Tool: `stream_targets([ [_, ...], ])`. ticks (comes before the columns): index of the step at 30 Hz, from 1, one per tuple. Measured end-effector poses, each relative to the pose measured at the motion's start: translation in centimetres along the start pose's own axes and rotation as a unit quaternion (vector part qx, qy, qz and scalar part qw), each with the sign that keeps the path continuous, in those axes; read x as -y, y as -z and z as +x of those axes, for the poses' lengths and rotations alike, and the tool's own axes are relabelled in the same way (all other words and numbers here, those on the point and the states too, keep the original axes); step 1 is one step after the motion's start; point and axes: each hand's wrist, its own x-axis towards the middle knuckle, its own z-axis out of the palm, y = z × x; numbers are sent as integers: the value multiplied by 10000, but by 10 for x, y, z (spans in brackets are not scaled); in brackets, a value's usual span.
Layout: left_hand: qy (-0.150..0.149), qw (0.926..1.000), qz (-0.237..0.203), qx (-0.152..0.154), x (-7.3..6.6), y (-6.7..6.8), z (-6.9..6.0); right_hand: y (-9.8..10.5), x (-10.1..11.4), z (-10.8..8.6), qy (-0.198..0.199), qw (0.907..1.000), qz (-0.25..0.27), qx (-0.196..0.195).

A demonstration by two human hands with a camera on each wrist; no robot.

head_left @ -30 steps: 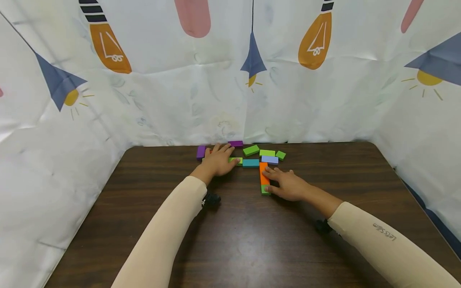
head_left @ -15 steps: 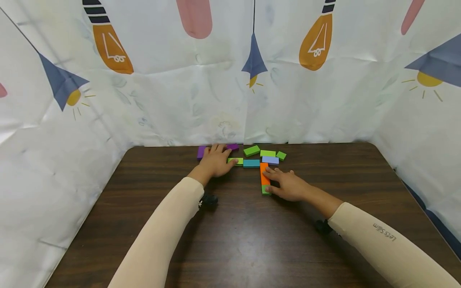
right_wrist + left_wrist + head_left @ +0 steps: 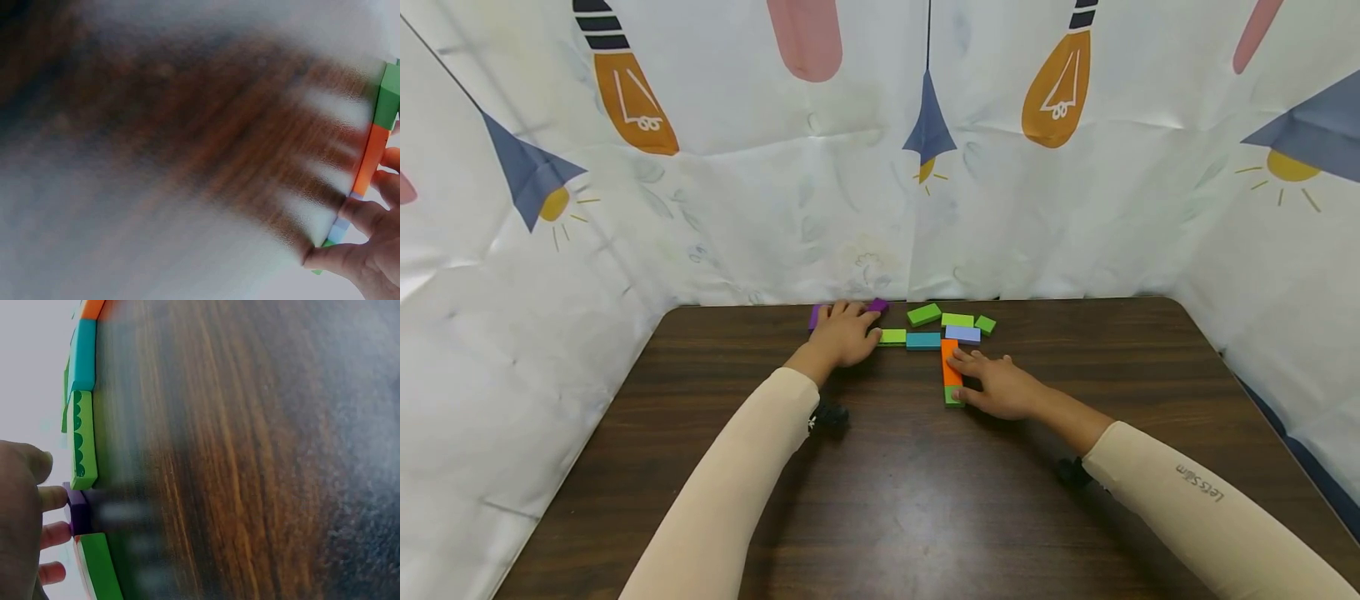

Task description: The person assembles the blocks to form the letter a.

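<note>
My left hand [image 3: 842, 336], its fingers spread, reaches over blocks at the far edge of the table. Its fingertips touch a dark purple block [image 3: 877, 306], which stands askew. A second purple block [image 3: 814, 317] shows left of the hand. In the left wrist view, the purple block [image 3: 78, 511] sits between a lime block [image 3: 84, 440] and a green block [image 3: 101, 565]. My right hand [image 3: 1000, 386] rests with extended fingers on an orange block [image 3: 951, 360], the thumb touching a green block [image 3: 953, 396] at its near end. Some blocks under the left hand are hidden.
A teal block [image 3: 923, 341] sits beside the lime block [image 3: 892, 337]. Periwinkle [image 3: 962, 334], lime [image 3: 957, 320] and green blocks [image 3: 924, 314] lie behind. A patterned curtain [image 3: 805, 208] rises at the far edge of the brown wooden table [image 3: 880, 517].
The left hand has shifted slightly left. The dark purple block beside it has slid left and turned, opening distance from the green block. The right hand has stayed in place.
</note>
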Motion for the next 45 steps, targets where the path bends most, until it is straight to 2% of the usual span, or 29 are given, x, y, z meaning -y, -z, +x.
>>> stream_targets([
  [11,68,9999,57,-76,5,-2,3,0,1,0,1,10000,4,6],
  [17,-19,9997,209,-127,10,-1,2,-1,0,0,-51,10000,26,17],
  [31,-287,9989,105,-347,26,-5,-16,-1,-1,0,-34,10000,28,-8],
  [45,-493,9969,248,-554,24,-9,-22,-3,-2,1,-3,10000,89,-20],
])
